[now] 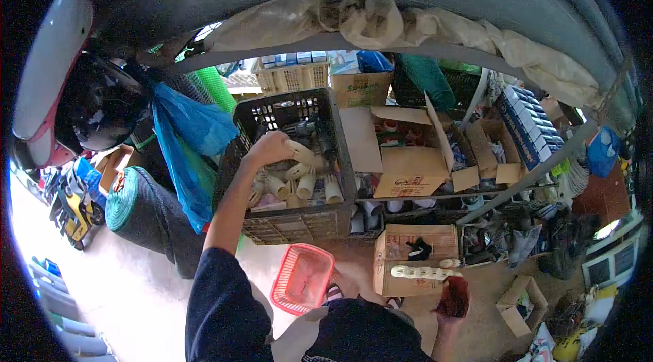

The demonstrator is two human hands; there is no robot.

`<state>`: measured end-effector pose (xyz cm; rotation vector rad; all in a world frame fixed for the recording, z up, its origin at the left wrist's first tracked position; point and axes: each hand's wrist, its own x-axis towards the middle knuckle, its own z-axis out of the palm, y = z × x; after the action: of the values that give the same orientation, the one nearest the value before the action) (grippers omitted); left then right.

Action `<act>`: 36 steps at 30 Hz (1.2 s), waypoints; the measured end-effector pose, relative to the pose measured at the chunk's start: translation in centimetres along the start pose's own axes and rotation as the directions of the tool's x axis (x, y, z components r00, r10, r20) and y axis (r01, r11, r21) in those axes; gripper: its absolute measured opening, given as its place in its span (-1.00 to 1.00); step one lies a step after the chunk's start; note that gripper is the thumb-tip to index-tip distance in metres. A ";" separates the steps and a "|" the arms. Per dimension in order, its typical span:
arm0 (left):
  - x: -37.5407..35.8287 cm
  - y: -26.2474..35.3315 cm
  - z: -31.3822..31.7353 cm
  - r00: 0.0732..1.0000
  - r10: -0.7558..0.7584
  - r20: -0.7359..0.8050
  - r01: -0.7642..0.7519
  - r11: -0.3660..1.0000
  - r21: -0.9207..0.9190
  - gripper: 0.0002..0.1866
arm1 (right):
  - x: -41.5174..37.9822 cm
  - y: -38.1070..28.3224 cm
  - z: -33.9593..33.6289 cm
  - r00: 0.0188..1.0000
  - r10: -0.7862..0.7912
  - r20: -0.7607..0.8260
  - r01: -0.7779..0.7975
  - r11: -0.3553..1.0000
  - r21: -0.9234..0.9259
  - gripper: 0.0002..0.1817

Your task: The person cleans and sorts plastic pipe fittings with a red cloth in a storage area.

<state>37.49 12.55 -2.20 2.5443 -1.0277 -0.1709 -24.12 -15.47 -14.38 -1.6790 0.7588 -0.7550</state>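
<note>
My left hand (271,148) reaches into a black plastic crate (296,222), its fingers closed on a cream plastic pipe fitting (301,152). Several similar cream fittings (306,185) lie below it in the crate, beside dark pieces. At lower right, my right hand (449,324) is closed around a dark red object (454,297) whose kind I cannot make out. Near it, a row of cream ribbed pieces (425,272) lies on a cardboard box (391,284), along with a small black item (419,249).
A red plastic basket (326,267) stands on the floor by my feet. Open cardboard boxes (411,175) fill the shelf to the right. A rolled dark net (160,209) and a blue bag (187,131) are at left. A slanted metal post (527,175) crosses the right side.
</note>
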 end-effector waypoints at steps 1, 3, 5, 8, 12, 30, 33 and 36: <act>-1.6 1.5 -1.2 0.991 0.054 -0.123 -0.063 0.996 -0.067 -0.44 | 1.1 -1.1 0.7 0.996 0.037 0.085 -0.050 0.987 0.155 -0.39; -6.8 6.3 -3.8 0.959 0.006 -0.285 -0.097 0.946 -0.309 -0.46 | 3.0 -2.5 2.3 0.955 0.109 0.275 -0.272 0.691 0.669 -0.36; -10.8 10.3 -3.3 0.892 -0.106 -0.439 -0.235 0.721 -0.652 -0.48 | 4.5 -4.0 3.9 0.920 0.126 0.371 -0.391 0.301 0.870 -0.31; -14.0 17.3 -0.8 0.712 -0.465 -0.526 -0.581 0.030 -0.813 -0.65 | 5.9 -9.7 6.9 0.899 0.081 0.431 -0.436 0.269 0.859 -0.24; -16.4 24.1 2.3 0.819 -0.501 -0.280 -0.517 -0.431 -0.739 -0.73 | 8.0 -15.7 8.8 0.729 -0.171 0.662 -0.646 0.146 0.749 -0.26; -20.2 41.8 13.1 0.840 -0.538 -0.072 -0.020 0.103 -0.995 -0.54 | 9.7 -19.9 6.4 0.616 -0.359 0.701 0.350 0.922 0.165 -0.36; -19.1 40.0 13.8 0.874 -0.401 -0.274 -0.009 0.552 -0.834 -0.53 | 9.0 -18.7 5.8 0.664 -0.351 0.660 0.326 0.930 0.167 -0.36; -17.5 41.2 10.5 0.798 -0.582 -0.155 -0.048 0.195 -0.980 -0.59 | 5.9 -17.8 3.7 0.681 -0.258 0.685 0.270 0.958 0.092 -0.34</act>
<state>-4.28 -5.62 4.05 1.3536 -0.0282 -0.1457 -15.75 -14.49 2.77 -1.9223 -0.0203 -0.2444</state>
